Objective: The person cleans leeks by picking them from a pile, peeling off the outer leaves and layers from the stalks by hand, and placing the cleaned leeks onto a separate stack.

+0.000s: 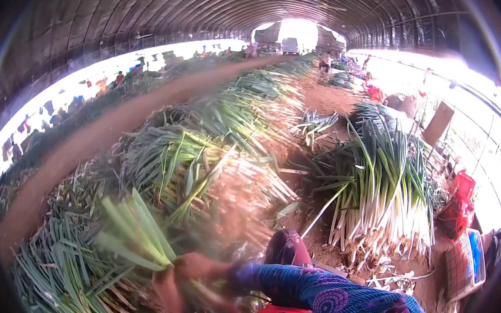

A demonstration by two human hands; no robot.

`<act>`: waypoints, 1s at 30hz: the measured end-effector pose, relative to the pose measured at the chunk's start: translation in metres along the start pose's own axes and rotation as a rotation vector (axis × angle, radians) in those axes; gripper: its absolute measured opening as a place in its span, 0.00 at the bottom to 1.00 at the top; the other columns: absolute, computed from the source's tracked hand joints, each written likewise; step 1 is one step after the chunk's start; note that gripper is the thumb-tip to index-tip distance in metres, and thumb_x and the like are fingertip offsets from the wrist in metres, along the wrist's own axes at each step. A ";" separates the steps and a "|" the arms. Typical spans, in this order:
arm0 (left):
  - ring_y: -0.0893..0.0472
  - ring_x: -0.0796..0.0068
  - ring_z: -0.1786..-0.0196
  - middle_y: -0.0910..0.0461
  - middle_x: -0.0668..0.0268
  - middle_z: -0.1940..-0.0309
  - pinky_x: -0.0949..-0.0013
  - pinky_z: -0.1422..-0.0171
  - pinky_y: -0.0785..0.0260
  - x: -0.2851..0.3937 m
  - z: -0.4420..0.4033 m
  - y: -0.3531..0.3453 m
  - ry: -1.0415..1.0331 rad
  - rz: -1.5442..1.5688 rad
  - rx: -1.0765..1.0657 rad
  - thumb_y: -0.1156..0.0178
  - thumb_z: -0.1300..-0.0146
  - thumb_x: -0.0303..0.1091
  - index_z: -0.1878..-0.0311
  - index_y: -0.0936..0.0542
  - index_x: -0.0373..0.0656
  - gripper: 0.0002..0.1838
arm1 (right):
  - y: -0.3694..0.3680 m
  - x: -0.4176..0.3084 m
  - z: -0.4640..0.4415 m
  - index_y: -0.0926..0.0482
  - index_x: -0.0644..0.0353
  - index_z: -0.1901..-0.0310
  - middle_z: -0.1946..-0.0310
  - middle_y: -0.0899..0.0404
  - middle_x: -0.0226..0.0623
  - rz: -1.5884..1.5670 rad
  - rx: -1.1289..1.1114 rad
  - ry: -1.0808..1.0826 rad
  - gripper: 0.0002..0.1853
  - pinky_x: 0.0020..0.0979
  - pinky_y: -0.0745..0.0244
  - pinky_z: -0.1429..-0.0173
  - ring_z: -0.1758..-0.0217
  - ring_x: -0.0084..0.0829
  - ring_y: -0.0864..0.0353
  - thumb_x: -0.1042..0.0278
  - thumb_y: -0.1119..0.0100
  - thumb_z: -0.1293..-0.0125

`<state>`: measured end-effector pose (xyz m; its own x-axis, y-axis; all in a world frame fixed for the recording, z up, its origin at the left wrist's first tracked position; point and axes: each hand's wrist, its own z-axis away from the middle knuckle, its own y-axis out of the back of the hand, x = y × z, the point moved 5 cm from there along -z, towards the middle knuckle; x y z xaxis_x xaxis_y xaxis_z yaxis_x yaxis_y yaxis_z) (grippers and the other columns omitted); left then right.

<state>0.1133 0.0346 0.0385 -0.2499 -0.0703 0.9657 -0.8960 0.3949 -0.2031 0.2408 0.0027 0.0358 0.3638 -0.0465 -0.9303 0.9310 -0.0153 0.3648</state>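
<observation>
Both hands meet low in the view, left of centre, at the base of the leaves of a green onion plant. My right hand, at the end of the blue patterned sleeve, is closed on the stalk, blurred by motion. Just below and left of it, my left hand is wrapped round the same stalk. The broad green leaves point up and left; the lower stalk is blurred beneath the hands. A large pile of green onions lies beyond the hands, roots toward the right.
At right stands a stack of green onions with white stems. Near it are a red bag and a crate. A dirt path curves along the left. Far off are people and a vehicle.
</observation>
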 end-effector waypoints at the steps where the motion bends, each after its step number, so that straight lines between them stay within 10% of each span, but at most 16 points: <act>1: 0.24 0.69 0.51 0.23 0.58 0.50 0.69 0.46 0.32 -0.006 0.001 0.002 0.003 -0.012 -0.019 0.46 0.32 0.30 0.42 0.29 0.31 0.18 | -0.004 0.008 -0.002 0.20 0.62 0.49 0.58 0.18 0.52 0.029 0.029 0.012 0.22 0.41 0.25 0.50 0.56 0.44 0.18 0.58 0.45 0.40; 11: 0.25 0.62 0.50 0.23 0.56 0.51 0.61 0.50 0.29 -0.009 0.022 0.022 0.090 -0.255 -0.015 0.46 0.30 0.37 0.44 0.25 0.35 0.18 | -0.013 0.018 0.007 0.19 0.66 0.58 0.66 0.17 0.46 -0.063 0.103 0.013 0.17 0.38 0.25 0.57 0.64 0.38 0.19 0.60 0.47 0.40; 16: 0.24 0.68 0.56 0.23 0.60 0.53 0.65 0.54 0.30 -0.012 0.019 0.028 -0.107 -0.340 -0.190 0.43 0.31 0.35 0.47 0.25 0.34 0.16 | -0.024 0.051 0.007 0.20 0.62 0.60 0.80 0.29 0.25 -0.470 0.090 -0.002 0.18 0.28 0.31 0.69 0.77 0.21 0.29 0.55 0.50 0.38; 20: 0.26 0.64 0.44 0.26 0.56 0.45 0.63 0.38 0.35 0.004 0.023 0.007 0.122 0.271 -0.176 0.45 0.31 0.35 0.37 0.30 0.34 0.23 | -0.038 0.052 0.029 0.20 0.61 0.59 0.76 0.32 0.25 -0.789 -0.013 -0.160 0.19 0.25 0.34 0.69 0.73 0.21 0.32 0.52 0.50 0.35; 24: 0.22 0.67 0.63 0.21 0.61 0.59 0.65 0.63 0.28 -0.022 0.013 0.039 -0.086 -0.216 -0.129 0.46 0.30 0.37 0.47 0.24 0.37 0.15 | -0.049 0.048 0.024 0.22 0.59 0.53 0.55 0.28 0.34 -0.603 -0.066 -0.070 0.17 0.30 0.31 0.52 0.54 0.26 0.29 0.55 0.51 0.31; 26: 0.22 0.62 0.51 0.21 0.56 0.50 0.61 0.46 0.31 -0.003 0.017 0.019 0.210 0.397 -0.018 0.43 0.37 0.29 0.45 0.25 0.33 0.18 | -0.032 0.051 0.022 0.24 0.59 0.50 0.51 0.27 0.37 -0.300 -0.011 0.130 0.16 0.34 0.33 0.44 0.48 0.32 0.29 0.58 0.52 0.31; 30: 0.23 0.68 0.49 0.22 0.60 0.51 0.65 0.43 0.31 -0.003 0.010 0.039 0.033 -0.014 -0.120 0.48 0.29 0.34 0.36 0.31 0.36 0.22 | -0.038 0.074 0.019 0.21 0.62 0.51 0.48 0.26 0.46 0.244 0.124 0.588 0.14 0.39 0.25 0.47 0.51 0.41 0.22 0.68 0.48 0.35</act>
<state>0.0752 0.0413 0.0265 -0.2239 -0.0470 0.9735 -0.8483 0.5011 -0.1709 0.2320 -0.0195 -0.0458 0.5534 0.4907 -0.6730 0.8218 -0.1905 0.5369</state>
